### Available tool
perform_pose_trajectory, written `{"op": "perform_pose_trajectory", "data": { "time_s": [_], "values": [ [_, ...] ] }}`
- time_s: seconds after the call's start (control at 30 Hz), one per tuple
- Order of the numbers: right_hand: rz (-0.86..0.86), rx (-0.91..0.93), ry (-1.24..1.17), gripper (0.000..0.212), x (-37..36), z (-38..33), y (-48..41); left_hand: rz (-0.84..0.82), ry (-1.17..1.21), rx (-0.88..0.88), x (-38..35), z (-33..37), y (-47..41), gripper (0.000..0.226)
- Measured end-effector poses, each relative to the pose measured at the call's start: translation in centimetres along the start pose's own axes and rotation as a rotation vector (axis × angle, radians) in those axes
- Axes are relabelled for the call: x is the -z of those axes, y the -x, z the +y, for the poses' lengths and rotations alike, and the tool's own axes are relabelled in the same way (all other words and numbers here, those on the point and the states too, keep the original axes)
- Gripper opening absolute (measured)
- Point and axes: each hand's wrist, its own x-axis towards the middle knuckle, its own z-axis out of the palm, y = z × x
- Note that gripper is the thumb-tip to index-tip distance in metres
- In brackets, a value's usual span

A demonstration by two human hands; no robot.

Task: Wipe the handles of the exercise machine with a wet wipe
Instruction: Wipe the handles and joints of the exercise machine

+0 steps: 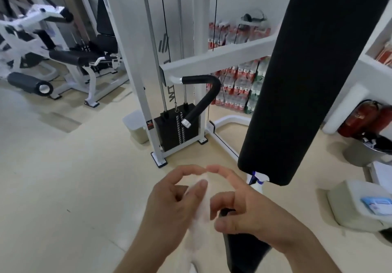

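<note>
Your left hand [169, 202] and right hand [250, 211] pinch the wet wipe [201, 211] together — fingertips nearly touching. The black handle [203, 94] hangs well beyond, untouched.

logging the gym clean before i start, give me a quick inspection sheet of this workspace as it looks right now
surface: beige floor, bare near the hands.
job's things: black bent handle on the machine arm, not touched yet; white wet wipe held between both hands.
clutter: spray bottle below the black back pad; white box at right.
hands: left hand and right hand both pinch the wipe, low in view.
cables: black machine cable running down to the weight stack.
surroundings: another machine at left, stacked bottle packs, red extinguishers.
</note>
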Motion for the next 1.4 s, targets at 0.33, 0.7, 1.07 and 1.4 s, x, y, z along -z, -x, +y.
{"op": "perform_pose_trajectory", "data": {
  "time_s": [0.33,0.7,1.07,1.4],
  "values": [
    [0.289,-0.023,0.171,0.025,2.4,-3.6,-11.5,-0.311,0.105,0.112,7.0,0.6,-13.3,0.032],
    [0.965,-0.035,-0.309,0.007,-1.0,-3.2,-21.3,-0.342,-0.691,-0.457,12.0,-4.7,-25.7,0.004],
    [1.635,0.245,-1.014,0.011,-0.1,-2.4,-29.5,-0.461,-0.351,-0.156,8.5,-6.4,-33.5,0.021],
    [1.868,0.080,0.258,0.014,-0.9,0.9,-32.7,-0.470,-0.479,-0.509,7.6,-8.9,-32.7,0.024]
  ]
}}
